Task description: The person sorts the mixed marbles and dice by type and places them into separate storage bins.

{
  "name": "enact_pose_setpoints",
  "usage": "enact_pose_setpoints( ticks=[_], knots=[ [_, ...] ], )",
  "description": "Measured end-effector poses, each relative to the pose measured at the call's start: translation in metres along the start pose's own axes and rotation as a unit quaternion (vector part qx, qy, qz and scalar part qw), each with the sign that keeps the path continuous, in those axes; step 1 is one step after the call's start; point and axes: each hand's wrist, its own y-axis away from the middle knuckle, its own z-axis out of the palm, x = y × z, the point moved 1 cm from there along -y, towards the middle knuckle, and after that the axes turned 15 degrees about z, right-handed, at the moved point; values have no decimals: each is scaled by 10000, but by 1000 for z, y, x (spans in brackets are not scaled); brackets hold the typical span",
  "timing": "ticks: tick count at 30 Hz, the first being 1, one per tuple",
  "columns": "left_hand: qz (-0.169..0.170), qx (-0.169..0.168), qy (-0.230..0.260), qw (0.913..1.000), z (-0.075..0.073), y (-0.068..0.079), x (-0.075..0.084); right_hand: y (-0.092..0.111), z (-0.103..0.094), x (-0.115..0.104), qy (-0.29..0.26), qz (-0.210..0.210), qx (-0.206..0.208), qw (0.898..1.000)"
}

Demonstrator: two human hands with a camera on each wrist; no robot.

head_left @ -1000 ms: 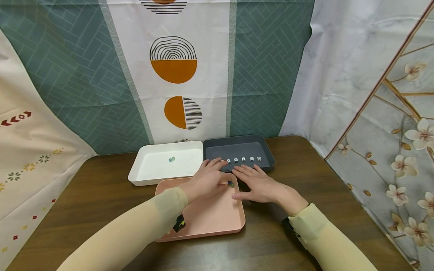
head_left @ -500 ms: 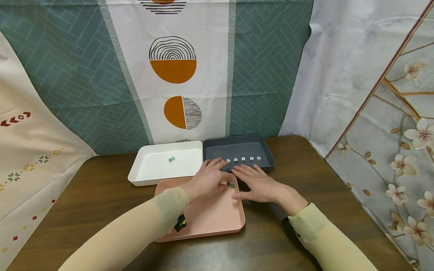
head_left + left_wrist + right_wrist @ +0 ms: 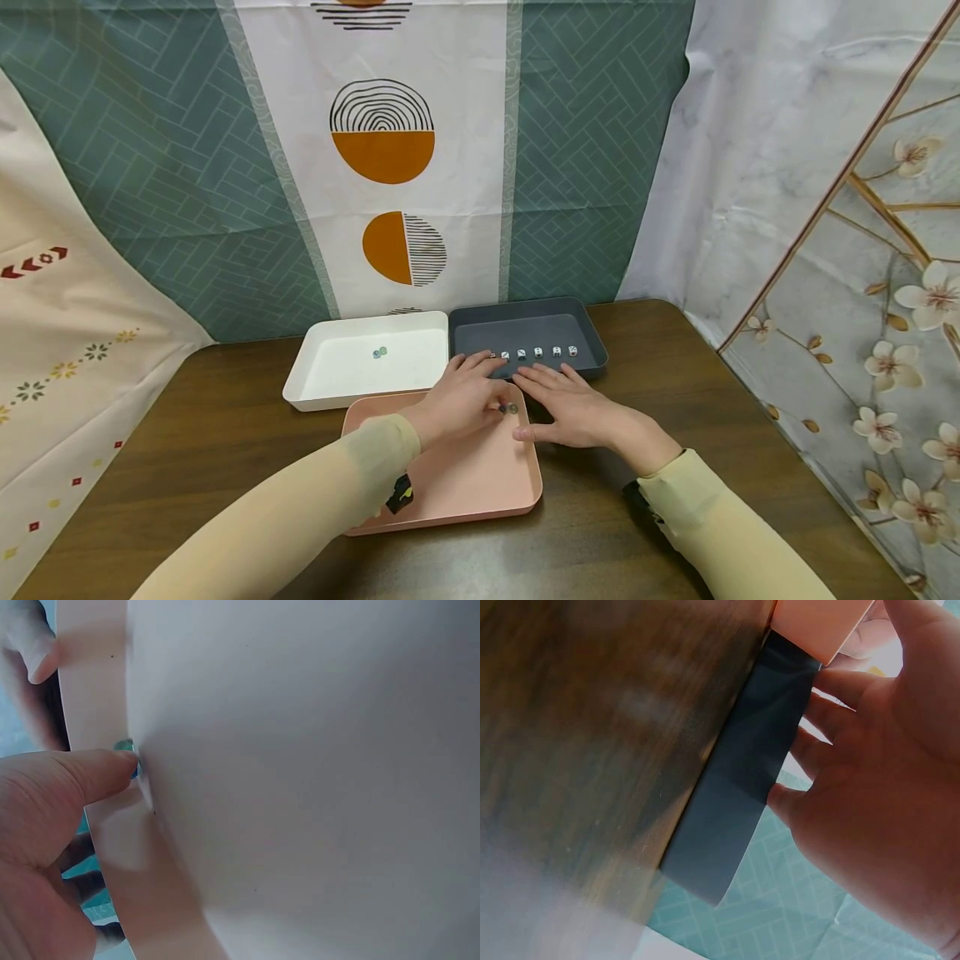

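Note:
My left hand (image 3: 461, 396) reaches over the far right corner of the pink tray (image 3: 465, 475). Its thumb and bent index finger pinch a small blue-green glass marble (image 3: 136, 769) against the corner; a second glass marble (image 3: 513, 408) lies right beside it. In the left wrist view the thumb covers part of the marbles and hides the index finger. My right hand (image 3: 573, 408) rests with extended fingers on the near rim of the dark grey tray (image 3: 517, 321), its thumb over the pink tray's right rim. A row of several white dice (image 3: 538, 353) lies in the dark tray.
A white tray (image 3: 337, 367) stands at the back left, with two greenish glass marbles (image 3: 380, 352) in it. All three trays sit close together on a brown wooden table (image 3: 225, 467). Patterned cloths (image 3: 600, 167) hang behind and at both sides.
The blue marble at my left fingertips shifts slightly left, towards the thumb. My right hand and the trays stay put.

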Motion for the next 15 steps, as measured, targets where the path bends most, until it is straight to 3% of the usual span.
enact_pose_setpoints(
  ticks=[15],
  knots=[
    [5, 26, -21, 10000, 3, -2, -1, 2, -3, -2, 20, 5, -44, 10000]
  ],
)
